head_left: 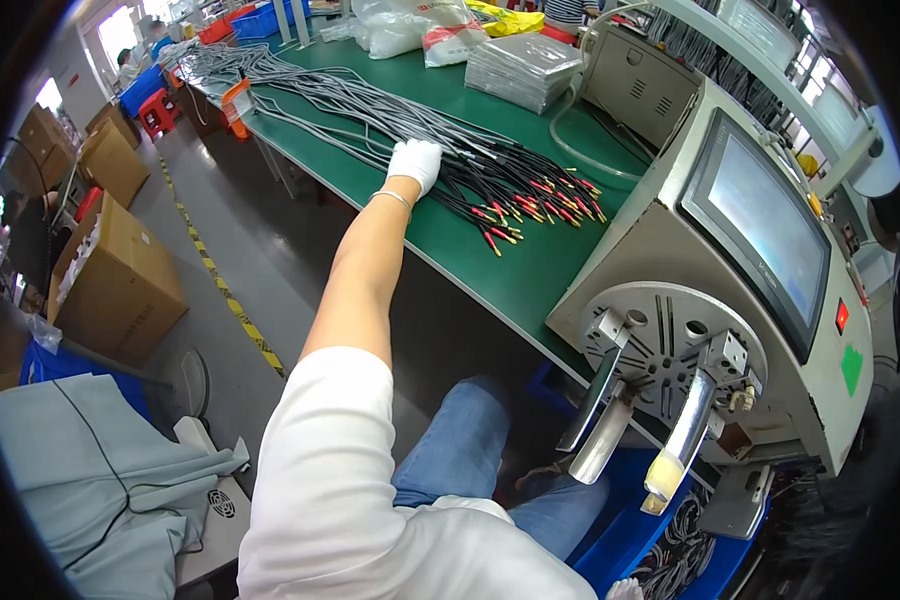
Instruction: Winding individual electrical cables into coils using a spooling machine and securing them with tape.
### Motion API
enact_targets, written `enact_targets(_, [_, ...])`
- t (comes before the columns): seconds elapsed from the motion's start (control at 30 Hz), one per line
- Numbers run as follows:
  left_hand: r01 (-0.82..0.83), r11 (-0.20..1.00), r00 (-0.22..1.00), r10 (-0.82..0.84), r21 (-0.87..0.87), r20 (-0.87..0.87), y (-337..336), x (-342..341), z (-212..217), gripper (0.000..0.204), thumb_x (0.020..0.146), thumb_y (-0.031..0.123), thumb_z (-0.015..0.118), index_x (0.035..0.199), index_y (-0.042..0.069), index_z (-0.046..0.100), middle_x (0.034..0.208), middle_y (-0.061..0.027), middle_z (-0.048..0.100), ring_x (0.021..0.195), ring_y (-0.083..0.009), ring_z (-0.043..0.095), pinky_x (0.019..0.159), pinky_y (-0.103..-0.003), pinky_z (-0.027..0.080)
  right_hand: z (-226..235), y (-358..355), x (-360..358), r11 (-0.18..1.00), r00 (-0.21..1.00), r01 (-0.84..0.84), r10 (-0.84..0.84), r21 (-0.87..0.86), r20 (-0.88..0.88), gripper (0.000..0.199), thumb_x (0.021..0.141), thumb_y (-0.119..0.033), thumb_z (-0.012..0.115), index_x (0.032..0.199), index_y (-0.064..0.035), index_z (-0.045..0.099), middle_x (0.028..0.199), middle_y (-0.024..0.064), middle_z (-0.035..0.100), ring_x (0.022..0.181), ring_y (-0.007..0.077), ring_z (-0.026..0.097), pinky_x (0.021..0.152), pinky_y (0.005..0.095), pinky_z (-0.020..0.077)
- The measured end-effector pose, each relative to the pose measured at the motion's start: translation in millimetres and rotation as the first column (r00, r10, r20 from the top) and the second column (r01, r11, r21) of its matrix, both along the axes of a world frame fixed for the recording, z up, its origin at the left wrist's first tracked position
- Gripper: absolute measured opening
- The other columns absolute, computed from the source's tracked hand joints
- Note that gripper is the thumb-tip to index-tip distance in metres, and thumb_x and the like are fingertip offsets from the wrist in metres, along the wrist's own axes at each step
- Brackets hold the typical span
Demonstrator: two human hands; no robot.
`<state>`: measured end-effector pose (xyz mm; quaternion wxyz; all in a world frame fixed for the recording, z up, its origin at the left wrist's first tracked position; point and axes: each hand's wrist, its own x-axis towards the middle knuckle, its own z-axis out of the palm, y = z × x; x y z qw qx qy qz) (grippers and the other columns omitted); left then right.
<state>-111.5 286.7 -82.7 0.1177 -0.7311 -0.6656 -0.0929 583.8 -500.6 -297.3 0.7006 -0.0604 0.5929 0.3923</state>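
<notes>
On the table (540, 260), the left hand (416, 164) is squeezing gray cables (355, 104). The right hand (625, 590) is barely showing; I can't tell its grip.

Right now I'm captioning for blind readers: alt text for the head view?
A gloved left hand is on grey cables with red and gold plugs, on a green table. A machine with a slotted disc stands at right.

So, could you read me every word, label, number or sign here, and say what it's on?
Nothing reads clearly enough to quote:
Cardboard box: faint printing on its side, too blurred.
Pale plastic bag: small red print, too small.
Touchscreen: marking on the black frame, too small; display washed out.
Grey cables: no lettering visible.
</notes>
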Motion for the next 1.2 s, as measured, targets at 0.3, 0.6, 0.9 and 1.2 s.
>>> enact_targets(0.3, [0.020,0.533,0.636,-0.660,0.846,0.400,-102,59,153,0.017,0.086,0.013,0.064,0.098,0.004,0.057,0.081,-0.0113,0.062,0.073,-0.0245,0.062,0.067,-0.033,0.049,156,118,-76,0.599,0.041,-0.213,0.795,-0.772,0.605,0.029,0.094,-0.024,0.044,0.108,-0.0036,0.061,0.106,0.0095,0.064,0.103,0.0246,0.058,0.093,0.0382,0.0457])
enact_targets(0.6, [0.920,-0.036,-0.074,-0.994,0.391,0.084,-316,179,252,0.016,0.067,0.010,0.065,0.082,0.007,0.068,0.073,-0.0096,0.064,0.070,-0.0286,0.065,0.059,-0.034,0.053,229,157,-157,0.537,-0.586,-0.225,0.592,-0.813,0.553,0.031,0.093,-0.030,0.054,0.104,-0.0024,0.060,0.087,0.0050,0.061,0.081,0.0158,0.060,0.076,0.0302,0.0501])
enact_targets(0.9, [0.940,0.063,0.129,-0.975,-0.336,0.178,-359,201,251,0.013,0.072,0.009,0.061,0.079,-0.001,0.056,0.076,-0.0117,0.057,0.065,-0.0296,0.064,0.050,-0.041,0.052,344,208,-205,0.769,-0.906,-0.072,0.216,-0.635,0.365,0.044,0.089,-0.039,0.062,0.102,0.0033,0.061,0.092,0.0149,0.064,0.080,0.0227,0.063,0.074,0.0328,0.0518])
enact_targets(1.2, [0.935,0.189,0.203,-0.979,-0.299,0.016,-356,235,248,0.021,0.075,0.005,0.064,0.094,0.005,0.058,0.087,-0.0120,0.055,0.078,-0.0296,0.064,0.061,-0.037,0.054,384,320,-290,0.898,-0.999,0.020,0.007,-0.439,-0.032,0.026,0.073,0.002,0.069,0.096,-0.0016,0.058,0.091,0.0097,0.067,0.063,0.0110,0.058,0.055,0.0247,0.0457])
